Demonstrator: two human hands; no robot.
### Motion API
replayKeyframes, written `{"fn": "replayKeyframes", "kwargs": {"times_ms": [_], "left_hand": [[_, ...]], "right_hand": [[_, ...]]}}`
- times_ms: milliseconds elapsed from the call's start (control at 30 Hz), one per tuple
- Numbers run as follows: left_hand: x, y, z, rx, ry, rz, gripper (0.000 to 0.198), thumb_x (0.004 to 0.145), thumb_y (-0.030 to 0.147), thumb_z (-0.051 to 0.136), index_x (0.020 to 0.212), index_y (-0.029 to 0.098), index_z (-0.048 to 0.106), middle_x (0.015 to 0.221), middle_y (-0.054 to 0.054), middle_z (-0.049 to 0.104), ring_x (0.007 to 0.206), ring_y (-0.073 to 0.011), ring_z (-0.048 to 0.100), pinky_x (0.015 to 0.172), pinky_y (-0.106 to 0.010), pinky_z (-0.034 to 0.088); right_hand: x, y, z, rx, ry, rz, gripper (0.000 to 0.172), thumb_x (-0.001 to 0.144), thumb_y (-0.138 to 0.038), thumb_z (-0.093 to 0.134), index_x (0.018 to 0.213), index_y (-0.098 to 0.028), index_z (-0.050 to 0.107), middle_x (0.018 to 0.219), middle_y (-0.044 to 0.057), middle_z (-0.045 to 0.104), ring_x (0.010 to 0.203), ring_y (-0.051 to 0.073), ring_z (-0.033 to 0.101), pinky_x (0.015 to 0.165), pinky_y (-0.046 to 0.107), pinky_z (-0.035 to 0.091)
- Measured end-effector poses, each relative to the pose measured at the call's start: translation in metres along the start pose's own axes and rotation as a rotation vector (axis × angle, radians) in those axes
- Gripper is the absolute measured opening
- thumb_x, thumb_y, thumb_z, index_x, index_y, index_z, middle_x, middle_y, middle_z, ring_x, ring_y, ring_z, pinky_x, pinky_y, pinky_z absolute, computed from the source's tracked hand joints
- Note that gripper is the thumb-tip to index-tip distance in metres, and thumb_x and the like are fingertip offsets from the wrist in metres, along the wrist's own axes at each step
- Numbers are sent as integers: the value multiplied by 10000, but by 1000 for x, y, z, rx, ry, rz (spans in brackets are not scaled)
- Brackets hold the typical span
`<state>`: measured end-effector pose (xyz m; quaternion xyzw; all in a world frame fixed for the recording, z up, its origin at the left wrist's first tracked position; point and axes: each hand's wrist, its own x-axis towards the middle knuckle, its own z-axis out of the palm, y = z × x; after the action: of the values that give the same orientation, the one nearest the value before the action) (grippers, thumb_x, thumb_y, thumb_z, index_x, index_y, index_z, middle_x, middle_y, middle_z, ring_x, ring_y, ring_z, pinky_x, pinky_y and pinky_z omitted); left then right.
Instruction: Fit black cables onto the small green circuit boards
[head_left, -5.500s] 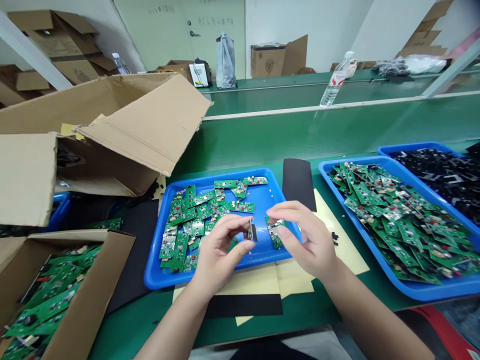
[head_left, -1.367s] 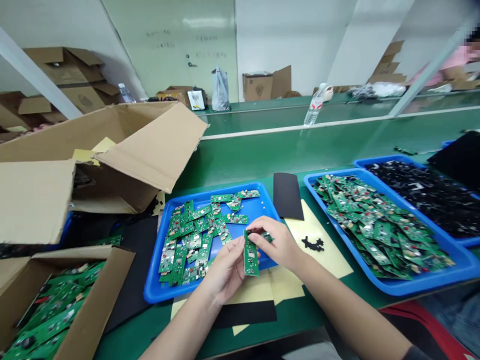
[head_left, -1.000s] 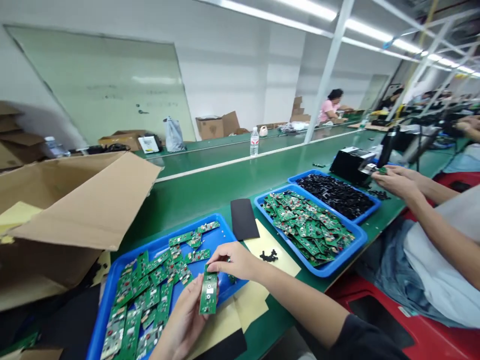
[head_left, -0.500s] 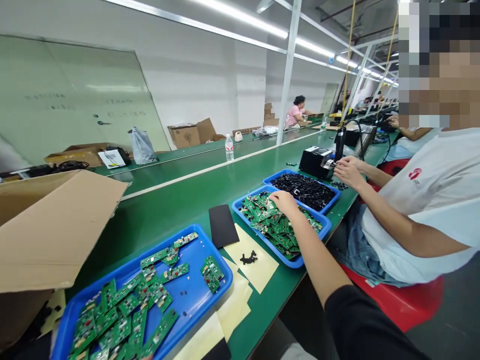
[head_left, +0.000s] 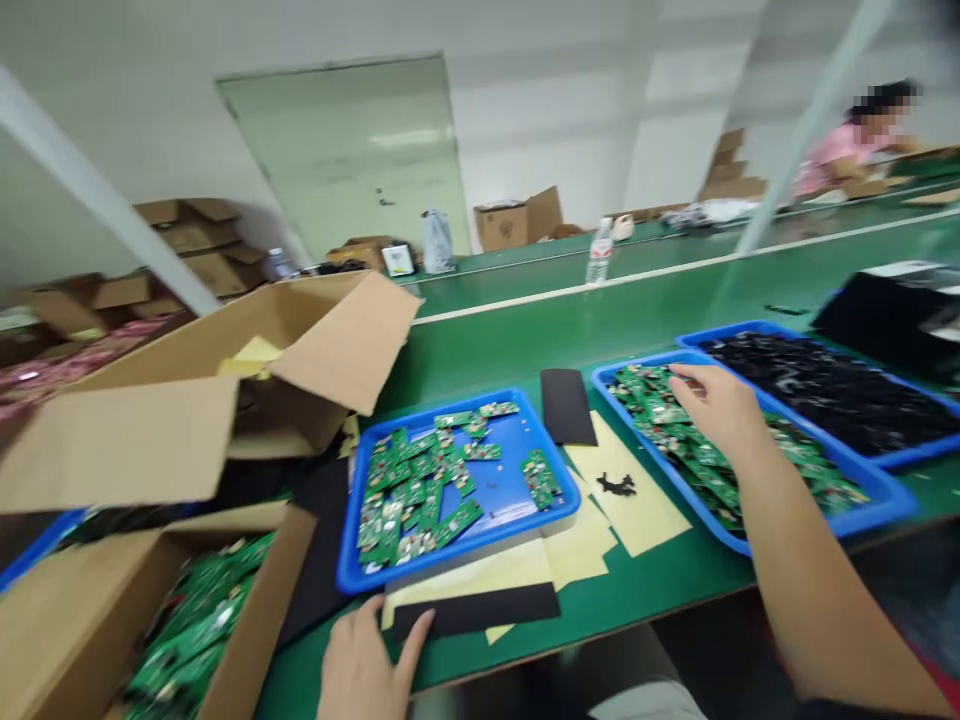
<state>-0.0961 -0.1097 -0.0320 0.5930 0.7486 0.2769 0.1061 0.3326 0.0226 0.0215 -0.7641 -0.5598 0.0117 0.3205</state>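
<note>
My right hand (head_left: 716,405) is over the right-hand blue tray (head_left: 885,500), which is heaped with green circuit boards (head_left: 697,460). Its thumb and index finger are close together at the pile's far left part; what is between them, if anything, cannot be made out. Down at the bench's front edge, my left hand (head_left: 367,655) has its thumb and fingers apart. The thumb rests at the left end of a black strip (head_left: 487,610) that lies over yellow paper. Just above it is another blue tray (head_left: 465,540) with loosely scattered circuit boards (head_left: 420,475).
A blue tray of small black parts (head_left: 817,390) stands at the far right, beside a black device (head_left: 885,310). Yellow sheets (head_left: 637,480) bear a small black piece (head_left: 616,485). Open cardboard boxes (head_left: 247,590) crowd the left. A bottle (head_left: 599,252) stands behind.
The view has swung left and down, bringing my left hand and the box of circuit boards into sight. My right hand stays over the same tray. The neighbouring worker has left the view.
</note>
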Motion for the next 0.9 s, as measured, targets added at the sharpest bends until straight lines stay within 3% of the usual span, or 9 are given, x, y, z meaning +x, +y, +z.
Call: {"fn": "replayKeyframes", "kwargs": {"times_ms": [67,133,200,267,333,467,667,900], "left_hand": [[-8,7,2,46,-10,28,476,711,603,556,856,154,618,868,-178,628,897,-375,585,850,-505,449],[-10,15,5,49,-22,-15,410,736,557,566,853,165,581,865,-155,598,883,-364,581,832,-495,449],[-10,21,6,26,-46,-74,342,734,491,595,845,169,560,877,-142,571,906,-369,567,838,-497,436],[-11,26,5,-61,-76,-135,261,712,408,623,806,178,545,869,-120,545,911,-361,550,862,-500,412],[-14,29,2,-192,-112,-185,186,675,316,639,770,194,534,851,-86,527,903,-334,537,875,-491,398],[-19,30,-2,-329,-151,-230,148,650,243,646,750,210,541,824,-38,537,841,-257,538,837,-407,421],[-19,21,1,-534,-193,-301,156,650,176,624,794,181,564,765,4,560,568,-124,483,665,-304,439],[-21,14,11,-744,-187,-354,306,666,233,647,946,159,548,704,12,580,610,-118,533,615,-243,440]], "right_hand": [[-41,-39,18,143,-102,-200,258,909,-270,475,1062,-223,678,1096,70,676,1025,218,631,927,363,503],[-95,-80,39,443,-312,-557,263,912,-297,473,1065,-225,675,1059,78,691,1015,221,641,896,374,535],[-149,-113,58,559,-520,-773,274,901,-250,483,1113,-227,654,1100,83,682,1036,220,638,902,386,544],[-193,-132,75,585,-593,-853,316,872,-184,492,1152,-207,636,1166,108,655,1115,249,601,928,429,533],[-217,-139,88,556,-607,-869,351,855,-151,485,1180,-160,618,1241,148,614,1175,287,562,963,494,502],[-223,-135,98,570,-667,-808,364,875,-180,469,1217,-146,589,1281,160,586,1205,290,541,992,519,473],[-217,-132,96,641,-740,-724,353,894,-224,463,1225,-181,578,1255,134,609,1180,270,564,980,483,492],[-216,-148,100,606,-652,-752,286,897,-167,447,1116,-178,631,1063,130,668,992,256,643,851,440,560]]}}
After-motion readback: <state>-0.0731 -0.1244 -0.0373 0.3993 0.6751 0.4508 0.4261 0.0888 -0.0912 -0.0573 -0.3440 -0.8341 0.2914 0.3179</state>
